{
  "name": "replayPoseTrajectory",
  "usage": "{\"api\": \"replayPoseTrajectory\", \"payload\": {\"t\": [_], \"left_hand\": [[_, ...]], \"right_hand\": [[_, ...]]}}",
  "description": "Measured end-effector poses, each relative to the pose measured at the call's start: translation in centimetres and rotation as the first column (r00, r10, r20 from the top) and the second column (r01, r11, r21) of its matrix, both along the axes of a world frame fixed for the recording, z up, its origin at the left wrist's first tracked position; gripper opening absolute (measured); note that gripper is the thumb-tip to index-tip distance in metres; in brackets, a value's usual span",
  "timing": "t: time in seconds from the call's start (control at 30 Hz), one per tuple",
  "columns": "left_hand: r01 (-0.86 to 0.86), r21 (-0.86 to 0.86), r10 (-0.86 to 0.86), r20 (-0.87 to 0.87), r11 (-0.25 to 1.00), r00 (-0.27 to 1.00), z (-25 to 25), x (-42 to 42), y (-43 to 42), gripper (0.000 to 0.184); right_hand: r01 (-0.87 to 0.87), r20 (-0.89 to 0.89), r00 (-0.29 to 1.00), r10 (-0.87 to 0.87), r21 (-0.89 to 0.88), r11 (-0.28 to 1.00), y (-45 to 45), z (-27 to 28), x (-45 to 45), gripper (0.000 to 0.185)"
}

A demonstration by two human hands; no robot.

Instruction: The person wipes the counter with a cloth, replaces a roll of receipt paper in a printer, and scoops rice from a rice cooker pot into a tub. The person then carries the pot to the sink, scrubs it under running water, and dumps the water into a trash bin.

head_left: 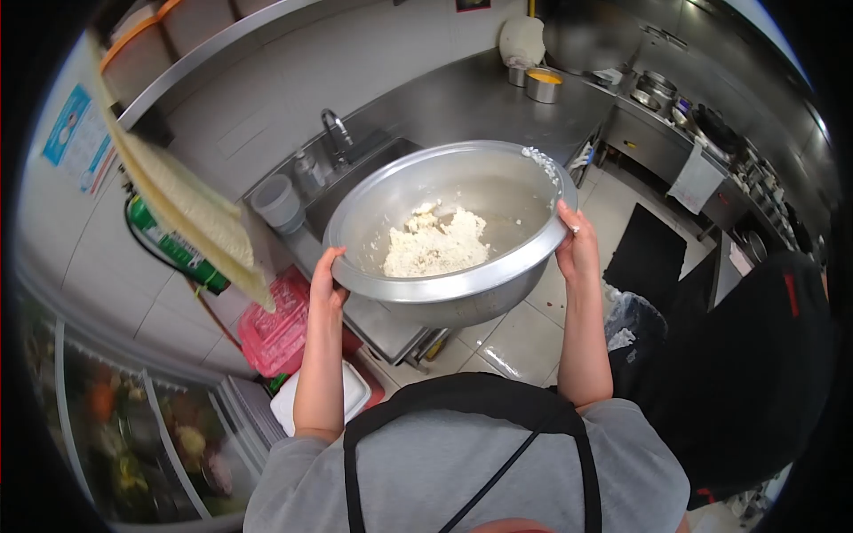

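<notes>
Between my hands hangs a large metal bowl, raised in front of my chest and tilted a little toward me. Inside it lies a pale, crumbly flour mixture, and white bits cling to the far right rim. My left hand grips the rim on the left, thumb on top and fingers underneath. On the right side, my right hand holds the rim in the same way, with a white smear on its fingers. The undersides of both grips are hidden.
Behind the bowl are a sink with a faucet, a plastic container and a steel counter. A person in black stands close on my right, beside a bin bag. A red lidded bin is at left.
</notes>
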State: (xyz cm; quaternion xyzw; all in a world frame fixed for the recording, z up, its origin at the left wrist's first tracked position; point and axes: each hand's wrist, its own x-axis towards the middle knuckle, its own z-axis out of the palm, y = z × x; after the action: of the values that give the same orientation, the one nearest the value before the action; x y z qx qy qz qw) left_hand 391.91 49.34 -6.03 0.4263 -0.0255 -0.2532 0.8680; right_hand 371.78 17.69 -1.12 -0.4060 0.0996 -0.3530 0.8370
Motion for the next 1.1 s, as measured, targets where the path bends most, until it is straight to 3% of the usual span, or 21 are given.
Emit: {"api": "replayPoseTrajectory", "payload": {"t": [0.07, 0.13, 0.27, 0.53, 0.73, 0.8, 0.87, 0.93, 1.0, 1.07, 1.1], "left_hand": [[0.029, 0.012, -0.029, -0.008, 1.0, 1.0, 0.1, 3.7, -2.8, 0.026], [0.039, 0.097, -0.051, 0.126, 0.994, 0.991, -0.7, 7.3, -5.4, 0.032], [-0.005, 0.128, -0.015, 0.152, 0.992, 0.988, 0.4, 10.5, -11.3, 0.03], [-0.169, 0.193, 0.145, 0.135, 0.966, 0.98, -4.0, 18.8, -21.8, 0.035], [-0.253, 0.205, 0.236, 0.103, 0.945, 0.966, -7.3, 23.2, -24.5, 0.046], [-0.281, 0.231, 0.268, 0.087, 0.932, 0.96, -8.4, 24.7, -24.6, 0.049], [-0.323, 0.247, 0.314, 0.076, 0.914, 0.946, -8.6, 26.2, -24.1, 0.051], [-0.475, 0.497, 0.551, -0.007, 0.726, 0.835, -7.9, 27.7, -22.6, 0.066], [-0.782, 0.544, 0.662, 0.47, 0.304, 0.584, -6.7, 30.6, -20.5, 0.079], [-0.883, 0.363, 0.652, 0.598, 0.299, 0.466, -3.9, 33.1, -19.8, 0.087], [-0.857, 0.431, 0.663, 0.558, 0.282, 0.499, -3.1, 34.6, -20.9, 0.086]], "right_hand": [[0.036, -0.031, 0.999, -0.036, -0.015, 0.999, -2.1, -1.2, 1.7, 0.032], [0.1, -0.172, 0.981, -0.095, 0.022, 0.995, -4.7, -3.1, 3.5, 0.037], [0.115, -0.215, 0.971, -0.103, 0.042, 0.993, -10.9, -6.0, 8.5, 0.04], [-0.034, -0.326, 0.942, 0.075, 0.13, 0.991, -25.6, -12.2, 23.7, 0.042], [-0.168, -0.436, 0.878, 0.195, 0.1, 0.981, -29.2, -12.3, 33.2, 0.039], [-0.224, -0.417, 0.881, 0.223, 0.047, 0.974, -29.6, -12.3, 36.1, 0.028], [-0.275, -0.392, 0.876, 0.281, 0.074, 0.959, -29.8, -12.9, 38.6, 0.033], [-0.326, -0.366, 0.866, 0.341, 0.105, 0.939, -29.3, -13.2, 40.2, 0.038], [-0.324, -0.369, 0.861, 0.351, 0.135, 0.936, -28.9, -12.9, 41.6, 0.038], [-0.364, -0.375, 0.843, 0.386, 0.132, 0.922, -28.8, -13.4, 42.5, 0.039], [-0.362, -0.371, 0.845, 0.384, 0.131, 0.923, -28.5, -13.3, 42.9, 0.04]]}}
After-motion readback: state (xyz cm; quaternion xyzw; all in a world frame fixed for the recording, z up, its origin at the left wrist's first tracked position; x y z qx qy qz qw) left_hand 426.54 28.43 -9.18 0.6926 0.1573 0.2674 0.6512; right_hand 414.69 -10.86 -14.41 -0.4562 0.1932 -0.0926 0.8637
